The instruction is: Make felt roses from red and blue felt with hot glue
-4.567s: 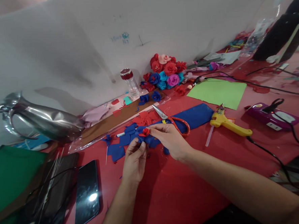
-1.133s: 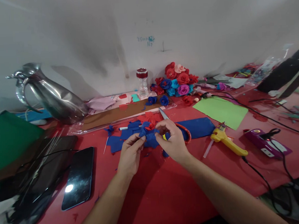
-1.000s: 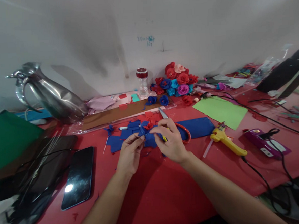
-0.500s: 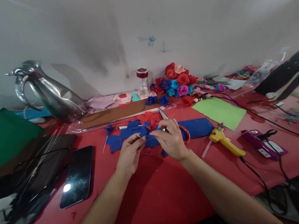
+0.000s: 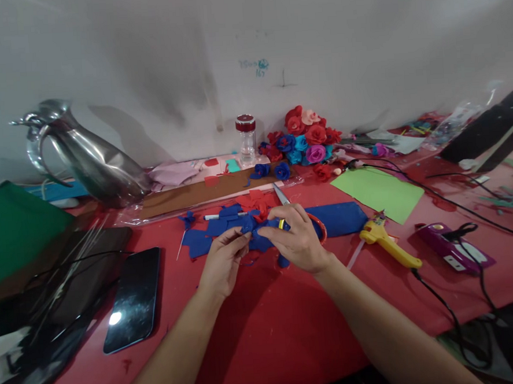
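Note:
A small blue paper flower (image 5: 247, 223) is pinched between the thumb and fingers of my left hand (image 5: 226, 257). My right hand (image 5: 297, 239) meets the flower's right side, thumb against the blue paper and forefinger curled above; the exact contact is partly hidden. Under my right hand lie scissors, with the blade (image 5: 280, 194) pointing away and an orange-red handle loop (image 5: 322, 227) showing. Cut blue paper pieces (image 5: 196, 245) spread beneath both hands, with a white pen (image 5: 212, 218) and red paper scraps (image 5: 257, 200) among them. A blue paper strip (image 5: 342, 217) extends to the right.
A yellow glue gun (image 5: 390, 247) and purple power strip (image 5: 453, 246) with cords lie right. Green paper (image 5: 378, 191) lies behind them. A phone (image 5: 135, 298) and steel jug (image 5: 93, 158) are left. Finished paper flowers (image 5: 308, 139) and a jar (image 5: 247, 140) stand near the wall.
My right hand's fingers have shifted slightly at the flower, and the gap between thumb and forefinger looks wider. My left hand keeps its pinch. The view has moved slightly.

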